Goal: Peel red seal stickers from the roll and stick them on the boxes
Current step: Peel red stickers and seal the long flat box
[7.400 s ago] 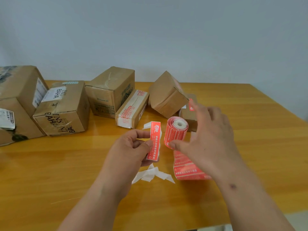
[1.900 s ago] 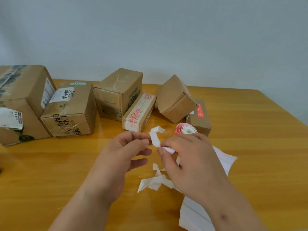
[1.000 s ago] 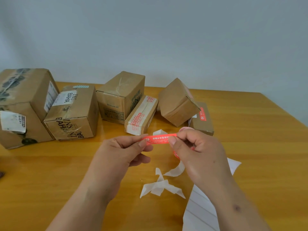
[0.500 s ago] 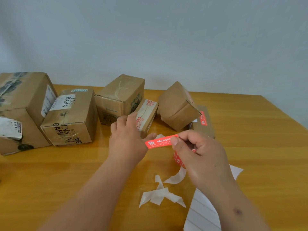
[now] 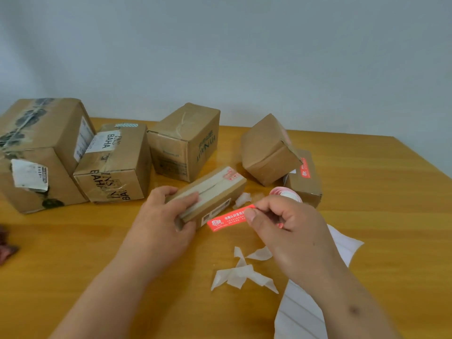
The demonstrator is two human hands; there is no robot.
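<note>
Slim box (image 5: pixel 215 192) was gripped at its near end by L hand (image 5: pixel 162 225), while red sticker (image 5: pixel 228 218), just beside it, was pinched by R hand (image 5: pixel 286 231) thumb & fingers.

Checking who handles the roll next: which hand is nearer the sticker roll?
Right. The right hand is just in front of the sticker roll, partly hiding it; the left hand grips the slim box farther left.

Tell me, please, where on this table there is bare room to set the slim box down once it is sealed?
The table is bare right of the small box, out to its right edge. Another bare stretch lies in front of the BAHA box, left of the left hand. It is crowded between the hands, with backing scraps, and along the row of boxes.
</note>
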